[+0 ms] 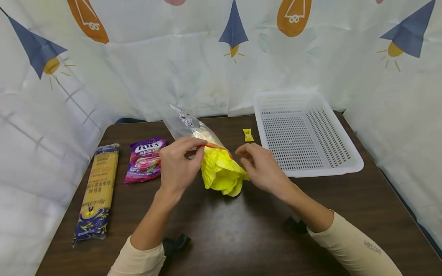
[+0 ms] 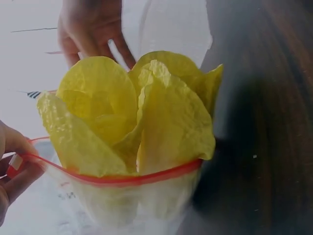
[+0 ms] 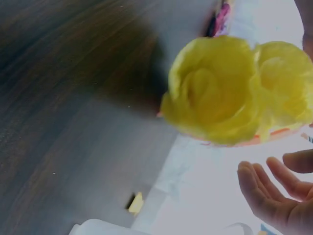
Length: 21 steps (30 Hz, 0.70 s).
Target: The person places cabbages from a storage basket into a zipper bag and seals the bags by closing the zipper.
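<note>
A clear zip bag point(image 1: 180, 126) with a red zip edge lies tilted over the table's middle. Bright yellow, crinkled, leaf-like pieces point(image 1: 224, 174) stick out of its mouth, folded in rounds. My left hand point(image 1: 183, 161) pinches the bag's red edge between thumb and fingers; the slider shows at the fingertips point(image 2: 22, 169) in the left wrist view. On the other side of the mouth, my right hand point(image 1: 259, 165) has its fingers loosely bent beside the yellow pieces. The right wrist view shows a gap between those fingers point(image 3: 276, 193) and the bag.
A white perforated basket point(image 1: 357, 165) stands at the back right, with a small yellow packet point(image 1: 248, 135) left of it. To the left lie a purple Fox's candy bag point(image 1: 145, 161) and a long spaghetti pack point(image 1: 98, 191). A printed cloth point(image 1: 148, 69) hangs behind the table.
</note>
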Motion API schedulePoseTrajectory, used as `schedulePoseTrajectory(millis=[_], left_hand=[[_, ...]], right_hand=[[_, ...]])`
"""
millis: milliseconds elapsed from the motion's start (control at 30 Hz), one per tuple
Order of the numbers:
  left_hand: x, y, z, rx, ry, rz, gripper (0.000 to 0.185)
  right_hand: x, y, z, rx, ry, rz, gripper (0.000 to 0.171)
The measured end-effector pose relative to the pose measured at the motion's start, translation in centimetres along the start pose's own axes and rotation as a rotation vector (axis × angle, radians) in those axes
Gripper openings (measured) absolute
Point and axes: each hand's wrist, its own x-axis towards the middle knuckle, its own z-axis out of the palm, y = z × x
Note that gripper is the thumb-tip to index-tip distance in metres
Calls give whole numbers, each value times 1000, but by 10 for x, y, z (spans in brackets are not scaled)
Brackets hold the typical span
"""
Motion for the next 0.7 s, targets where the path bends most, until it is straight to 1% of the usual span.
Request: schedulePoseTrajectory(millis=[133,200,300,400,433,500,633,700], left_hand=[[6,4,-5,-12,21,-1,9],[9,6,-8,-11,35,-2,9],[12,9,-13,-22,58,-18,10],[13,13,-17,-56,78,-46,11],[13,14,-18,-69,81,-55,11],[12,17,-20,-91,86,-69,11],[11,22,-23,-118,89,-81,11],[11,24,-24,-129,92,-83,11]], right_hand=[[0,0,1,-15,-30,46,24],[0,1,3,-13,-60,75,25],[0,3,9,22,-134,123,26],[3,7,15,94,-235,171,29],[4,9,17,145,-270,199,31],[7,13,21,291,-336,272,35],[13,20,26,706,-437,479,41],[15,22,28,867,-465,562,42]])
